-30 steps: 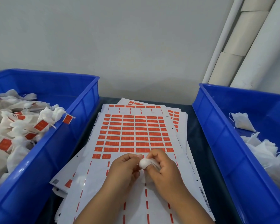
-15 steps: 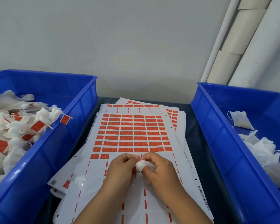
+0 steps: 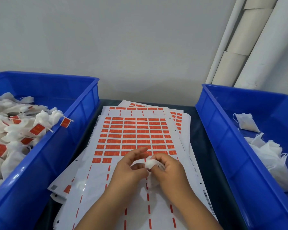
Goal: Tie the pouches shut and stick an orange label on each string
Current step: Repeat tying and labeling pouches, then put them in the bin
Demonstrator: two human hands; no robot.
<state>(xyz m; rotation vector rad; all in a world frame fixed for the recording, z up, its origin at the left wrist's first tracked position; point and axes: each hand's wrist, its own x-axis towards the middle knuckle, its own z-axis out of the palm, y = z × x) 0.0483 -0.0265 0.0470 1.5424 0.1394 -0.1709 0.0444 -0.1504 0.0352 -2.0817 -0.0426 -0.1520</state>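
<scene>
white gauzy pouch (image 3: pixel 150 163) is bunching softly over the label sheet (image 3: pixel 136 135); right hand (image 3: pixel 169 171) is pinching its gathered neck, the best hold, while left hand (image 3: pixel 130 166) is opening, fingers loosening.

One head-worn camera is looking forward and steeply down from above the person's forearms, facing a pale wall (image 3: pixel 123 39). It is sitting close over the label sheets (image 3: pixel 136 133) at centre, with the left bin (image 3: pixel 83 103) and right bin (image 3: pixel 211 113) cropping at the edges. No second view is sharing the scene; wide-angle bending is curving the rims.
</scene>
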